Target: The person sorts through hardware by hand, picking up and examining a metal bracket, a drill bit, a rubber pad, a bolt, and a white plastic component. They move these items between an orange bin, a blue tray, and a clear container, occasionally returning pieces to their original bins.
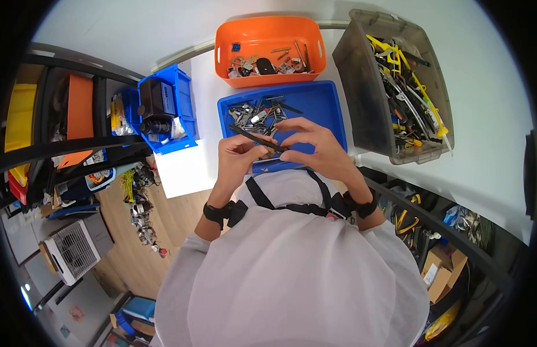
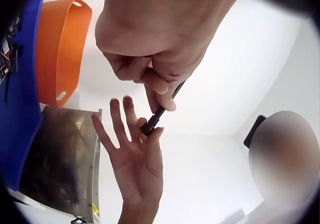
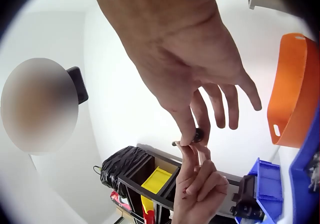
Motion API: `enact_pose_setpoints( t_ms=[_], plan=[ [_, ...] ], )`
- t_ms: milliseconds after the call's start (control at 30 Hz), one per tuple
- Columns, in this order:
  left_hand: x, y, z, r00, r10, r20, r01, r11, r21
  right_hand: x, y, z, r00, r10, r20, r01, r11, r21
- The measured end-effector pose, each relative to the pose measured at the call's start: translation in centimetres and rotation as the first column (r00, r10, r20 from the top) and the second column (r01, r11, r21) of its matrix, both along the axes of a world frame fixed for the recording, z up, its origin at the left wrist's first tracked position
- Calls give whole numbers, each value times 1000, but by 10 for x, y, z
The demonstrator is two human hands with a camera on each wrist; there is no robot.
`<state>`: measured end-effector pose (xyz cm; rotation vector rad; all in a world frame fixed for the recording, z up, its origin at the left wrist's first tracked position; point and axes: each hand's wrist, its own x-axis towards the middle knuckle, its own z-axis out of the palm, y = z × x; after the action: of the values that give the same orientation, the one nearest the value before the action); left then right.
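A slim black rod (image 1: pixel 252 136) with a thicker cylindrical end (image 2: pixel 148 129) is held between both hands, above the near part of a blue tray (image 1: pixel 332 115). My left hand (image 1: pixel 235 161) pinches its shaft between thumb and fingertips. At the thick end, my right hand (image 1: pixel 325 146) grips with thumb and index finger, while its other fingers spread away, as the left wrist view shows. Beneath the hands, the tray holds a heap of small metal tools and parts (image 1: pixel 254 115). In the right wrist view, the rod's round black end (image 3: pixel 199 135) shows between the fingers.
Behind the tray stands an orange bin (image 1: pixel 271 81) with loose hardware. To the right is a grey translucent box (image 1: pixel 367 98) full of tools, a yellow strip sticking out. A blue bin (image 1: pixel 187 110) with dark bottles stands left, beside a black shelf rack (image 1: pixel 77 144).
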<state>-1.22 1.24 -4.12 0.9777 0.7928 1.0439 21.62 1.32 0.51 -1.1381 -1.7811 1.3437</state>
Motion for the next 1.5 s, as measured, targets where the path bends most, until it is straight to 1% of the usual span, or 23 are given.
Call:
enact_pose_setpoints(
  t_ms=[33,100,167,233,400,467,533,700,767,800,833,900,967,1033,1067,1133,1167,1233,1267,1333,1367,1433,1500],
  plan=[
    [-2,0,0,1000,-1,1,1,1000,0,1,-1,-1,1000,-19,22,19,999,31],
    [-11,1,-2,995,-19,-97,11,996,-89,5,-3,-2,998,-43,45,40,997,64],
    [-15,2,-9,998,5,-67,-12,993,-116,10,-5,-3,988,-107,109,93,988,126],
    [-15,2,-12,999,36,-38,-41,988,-148,12,-6,-5,985,-114,133,98,988,124],
    [-12,5,-14,990,120,-81,-135,967,-216,18,-9,1,976,-116,185,100,990,97],
    [-11,6,-13,988,117,-96,-134,971,-200,22,-11,-1,969,-77,233,41,987,154],
    [-14,6,-17,981,114,-158,-144,971,-190,24,-14,1,962,-80,261,48,991,126],
    [-13,8,-21,974,116,-195,-143,981,-128,30,-16,-4,955,-100,278,71,991,112],
    [-15,10,-23,957,67,-282,-107,986,-128,31,-15,-6,958,-195,210,173,978,120],
    [-13,10,-21,960,67,-271,-109,984,-143,30,-14,-2,956,-232,179,216,971,103],
    [-11,10,-20,963,54,-262,-93,986,-140,31,-14,-5,951,-247,187,230,967,108],
    [-8,9,-18,947,45,-317,-92,987,-134,34,-15,-16,922,-285,262,242,953,184],
    [0,11,-15,943,32,-332,-81,988,-133,35,-17,-16,908,-331,257,306,943,133],
    [6,11,-15,917,10,-398,-61,991,-117,41,-18,-20,909,-348,228,339,937,79],
    [10,11,-14,919,-5,-395,-47,991,-123,43,-19,-20,904,-359,233,352,933,74],
    [20,13,-12,871,-50,-488,3,995,-95,50,-18,-17,877,-437,200,425,899,104],
    [26,14,-10,872,-59,-486,16,996,-93,54,-18,-14,871,-448,201,435,894,107],
    [38,14,-7,854,-69,-515,73,997,-13,62,-18,-11,853,-520,51,522,853,-32],
    [46,15,-3,851,-70,-521,91,996,15,66,-17,-13,848,-529,46,530,847,-33],
    [64,17,2,836,-54,-547,93,995,44,76,-18,-19,770,-635,-63,632,772,-70],
    [73,17,5,825,-27,-565,86,993,77,81,-19,-19,763,-643,-70,639,766,-76],
    [89,18,11,814,-24,-580,87,993,82,91,-18,-17,698,-708,-108,707,705,-52],
    [101,22,16,801,-9,-599,82,992,94,104,-18,-16,691,-711,-127,709,702,-69]
  ],
)
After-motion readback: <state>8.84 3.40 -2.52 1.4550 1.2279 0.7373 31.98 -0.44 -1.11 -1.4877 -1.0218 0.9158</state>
